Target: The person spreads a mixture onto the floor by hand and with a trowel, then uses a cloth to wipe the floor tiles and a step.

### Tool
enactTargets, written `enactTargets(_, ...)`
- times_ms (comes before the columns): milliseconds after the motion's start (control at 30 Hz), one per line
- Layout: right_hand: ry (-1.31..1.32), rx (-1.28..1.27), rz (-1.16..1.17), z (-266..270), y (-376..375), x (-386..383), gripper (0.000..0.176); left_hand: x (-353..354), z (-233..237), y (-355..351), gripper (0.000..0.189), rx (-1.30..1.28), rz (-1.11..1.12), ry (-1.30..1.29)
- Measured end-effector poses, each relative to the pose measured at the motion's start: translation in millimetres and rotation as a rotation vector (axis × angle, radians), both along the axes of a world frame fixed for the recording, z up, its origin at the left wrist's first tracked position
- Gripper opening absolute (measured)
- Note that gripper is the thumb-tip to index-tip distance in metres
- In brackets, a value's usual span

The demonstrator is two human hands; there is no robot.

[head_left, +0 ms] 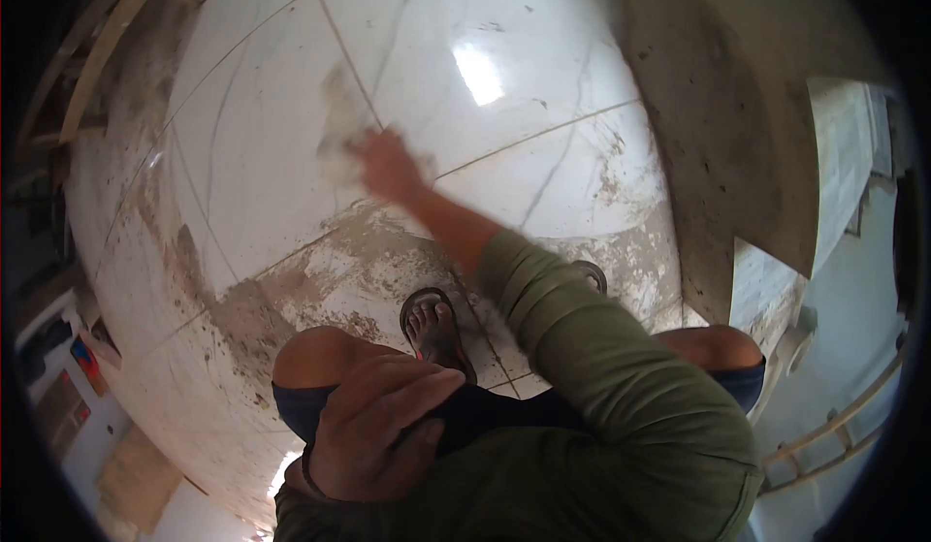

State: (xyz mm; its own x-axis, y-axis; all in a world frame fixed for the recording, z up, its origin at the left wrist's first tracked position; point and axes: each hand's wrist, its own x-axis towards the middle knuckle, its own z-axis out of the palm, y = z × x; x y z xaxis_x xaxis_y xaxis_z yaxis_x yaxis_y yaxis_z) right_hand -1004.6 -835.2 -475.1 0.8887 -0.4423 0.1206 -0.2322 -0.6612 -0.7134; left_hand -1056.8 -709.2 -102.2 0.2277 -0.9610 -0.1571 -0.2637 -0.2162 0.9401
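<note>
My right hand (390,166) is stretched out low over the white tiled floor (281,106), near a joint between tiles. Its fingers are smeared by motion. A blurred grey-brown patch lies beside the fingertips; whether it is a held cloth or dirt on the tile is unclear. My left hand (373,426) rests on my thigh beside the bent knee, its fingers loosely extended with nothing visible in them. Brown, mud-like dirt (257,319) marks the tiles around my sandalled foot (433,329).
Wooden frame pieces (107,47) stand at the upper left. A large grey-brown panel or wall surface (722,106) borders the tiles on the right. At the lower right is a wooden ladder-like frame (829,435). Assorted objects (87,363) lie at the left edge.
</note>
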Motion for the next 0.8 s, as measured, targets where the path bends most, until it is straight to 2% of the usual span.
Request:
enactTargets(33,0.197,0.204,0.209,23.2,32.4,1.3,0.058,-3.0,4.0,-0.8,0.046,-0.011,-0.007,-0.017)
enactTargets(133,0.084,0.469,0.145,48.4,92.7,-0.4,0.065,-10.1,11.8,16.3,0.044,-0.019,0.072,-0.056)
enactTargets(167,-0.175,0.191,0.012,23.8,101.7,-0.4,0.071,-13.2,14.4,26.6,0.043,-0.013,0.121,-0.068)
enactTargets(200,-0.08,0.682,-0.035,35.7,74.3,-7.4,0.071,-14.6,17.4,37.5,0.044,0.024,0.171,-0.102)
enactTargets(233,-0.008,1.142,-0.204,50.0,45.5,-14.7,0.07,-15.0,19.7,48.0,0.044,0.065,0.223,-0.132)
enactTargets(267,-0.11,1.073,-0.383,21.0,9.4,-19.6,0.071,-16.9,21.9,59.8,0.044,0.107,0.277,-0.151)
enactTargets(300,-0.157,0.97,-0.482,12.2,-44.0,-25.2,0.064,-19.2,21.3,69.2,0.043,0.15,0.331,-0.148)
enactTargets(400,-0.301,0.276,-0.647,-17.4,-218.9,-69.8,0.048,-9.7,10.7,79.3,0.043,0.216,0.45,-0.168)
enactTargets(433,-0.109,0.14,-0.767,25.4,-232.2,-82.5,0.049,-3.8,8.6,77.7,0.044,0.223,0.462,-0.161)
enactTargets(467,-0.1,-0.214,-0.657,-10.3,-273.9,-114.5,0.051,1.1,4.0,75.0,0.045,0.22,0.459,-0.157)
enactTargets(533,0.168,-0.226,-0.649,5.3,-252.6,-143.7,0.055,12.9,-15.3,66.5,0.048,0.107,0.442,-0.186)
enactTargets(600,0.202,-0.209,-0.694,2.4,-201.7,-146.5,0.061,31.6,-29.9,58.4,0.052,0.066,0.401,-0.195)
enactTargets(633,0.275,-0.232,-0.708,-25.6,-172.4,-143.1,0.069,39.9,-34.6,56.3,0.053,0.095,0.379,-0.189)
enactTargets(667,0.159,-0.096,-0.651,-35.3,-133.1,-129.4,0.072,46.7,-39.3,55.8,0.054,0.124,0.358,-0.179)
enactTargets(733,0.185,-0.07,-0.288,-22.8,-48.7,-88.2,0.069,62.1,-51.5,59.2,0.056,0.146,0.364,-0.185)
enactTargets(800,0.137,0.214,0.031,29.0,6.7,-24.1,0.053,82.4,-60.3,67.2,0.063,0.164,0.435,-0.187)
